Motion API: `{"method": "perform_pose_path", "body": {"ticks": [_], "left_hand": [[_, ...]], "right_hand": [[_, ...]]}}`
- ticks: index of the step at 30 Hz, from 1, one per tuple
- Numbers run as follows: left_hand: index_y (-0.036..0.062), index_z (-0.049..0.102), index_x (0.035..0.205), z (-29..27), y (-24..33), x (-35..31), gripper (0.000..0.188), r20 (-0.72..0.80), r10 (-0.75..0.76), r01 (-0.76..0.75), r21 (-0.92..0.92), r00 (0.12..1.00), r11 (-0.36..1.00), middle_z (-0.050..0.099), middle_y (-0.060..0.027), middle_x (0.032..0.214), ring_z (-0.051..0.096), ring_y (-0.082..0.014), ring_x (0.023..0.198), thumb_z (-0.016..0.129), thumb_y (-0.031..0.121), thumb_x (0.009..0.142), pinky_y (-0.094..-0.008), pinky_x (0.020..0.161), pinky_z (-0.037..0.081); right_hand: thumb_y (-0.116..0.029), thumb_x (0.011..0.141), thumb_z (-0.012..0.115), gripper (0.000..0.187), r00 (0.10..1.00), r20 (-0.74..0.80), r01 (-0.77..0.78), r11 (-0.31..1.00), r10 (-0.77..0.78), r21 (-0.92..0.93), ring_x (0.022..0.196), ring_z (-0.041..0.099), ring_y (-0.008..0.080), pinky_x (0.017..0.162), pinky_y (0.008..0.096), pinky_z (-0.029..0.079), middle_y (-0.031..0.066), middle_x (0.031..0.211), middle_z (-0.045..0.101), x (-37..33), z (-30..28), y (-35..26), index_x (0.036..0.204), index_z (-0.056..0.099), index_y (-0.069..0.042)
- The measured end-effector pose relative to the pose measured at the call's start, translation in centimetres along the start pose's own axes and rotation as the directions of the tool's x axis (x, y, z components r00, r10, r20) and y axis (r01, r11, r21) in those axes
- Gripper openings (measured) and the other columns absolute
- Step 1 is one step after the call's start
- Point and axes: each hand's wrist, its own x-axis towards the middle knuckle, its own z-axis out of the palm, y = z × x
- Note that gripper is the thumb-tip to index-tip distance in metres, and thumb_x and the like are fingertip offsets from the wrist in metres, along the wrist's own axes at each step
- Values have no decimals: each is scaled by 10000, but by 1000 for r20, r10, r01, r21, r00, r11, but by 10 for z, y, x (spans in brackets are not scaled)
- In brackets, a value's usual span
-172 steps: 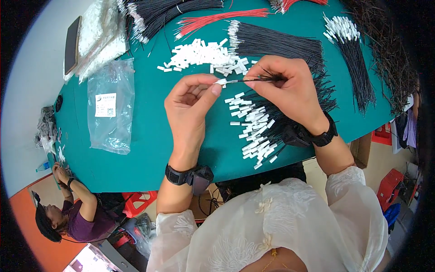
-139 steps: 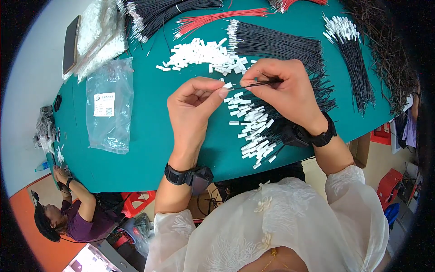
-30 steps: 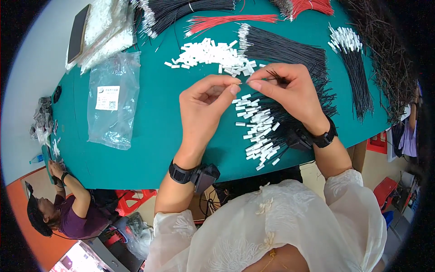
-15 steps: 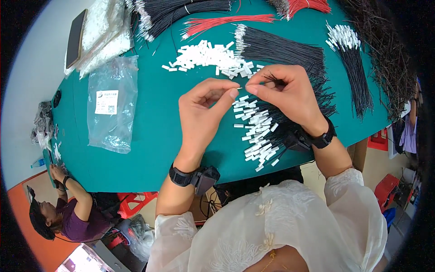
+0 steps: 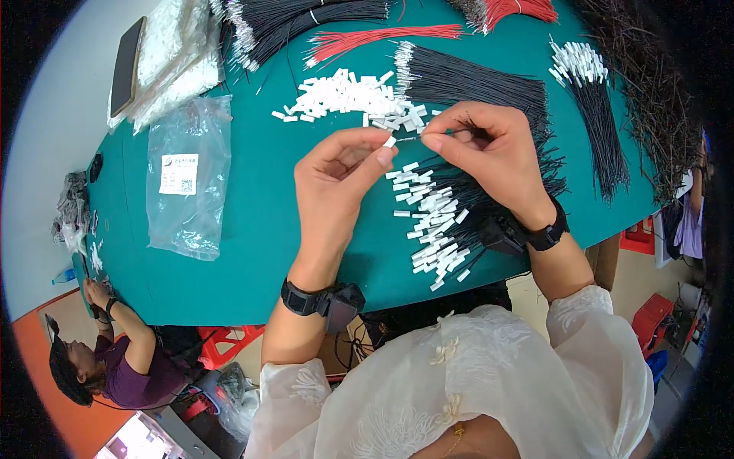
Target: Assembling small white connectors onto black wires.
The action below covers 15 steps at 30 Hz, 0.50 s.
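Note:
Between the thumb and forefinger of my left hand (image 5: 336, 167) is a small white connector housing (image 5: 390, 142). My right hand (image 5: 495, 157) pinches thin black wires (image 5: 474, 130), and a metal wire tip (image 5: 409, 138) points from its fingertips toward the housing. A small gap shows between the fingertips of both hands. Just beyond them lies a loose heap of white housings (image 5: 344, 93). Below and beside my right hand, black wires with white housings on their ends (image 5: 434, 229) lie spread out, partly hidden by that hand and wrist.
Black wires with bare metal ends (image 5: 482, 80) lie behind my right hand, with red wires (image 5: 382, 38) farther back. A bundle with white ends (image 5: 592, 115) is at the right. A clear plastic bag (image 5: 189, 214) and a phone (image 5: 128, 67) are at the left. Another person (image 5: 138, 356) sits lower left.
My left hand has shifted slightly left and up, and a white housing now shows at its fingertips. My right hand has moved slightly up and to the right, its wire tip now more visible.

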Motion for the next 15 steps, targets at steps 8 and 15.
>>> {"method": "perform_pose_path", "body": {"ticks": [8, 15], "left_hand": [[-22, 682, 1039, -2, -1, 0, 198, -3, -4, 4, 30, 1000, 1000, 674, -54, 836, 639, -126, 803, 689, 11, 844, -243, 762, 495], [-22, 685, 1047, -3, 1, 0, 211, -7, 0, 0, 33, 1000, 999, 679, -51, 852, 638, -119, 803, 696, 7, 838, -237, 764, 494]], "right_hand": [[-19, 814, 722, 87, 1000, -1, 16, 1000, -16, -8, 598, 376, 1, 528, 173, 300, -53, 729, 584, 0, 0, 0, 891, 696, 13], [-11, 810, 725, 87, 999, -2, 36, 999, -36, -34, 597, 377, 0, 524, 175, 301, -49, 735, 592, -1, 0, 1, 886, 694, 16]]}}
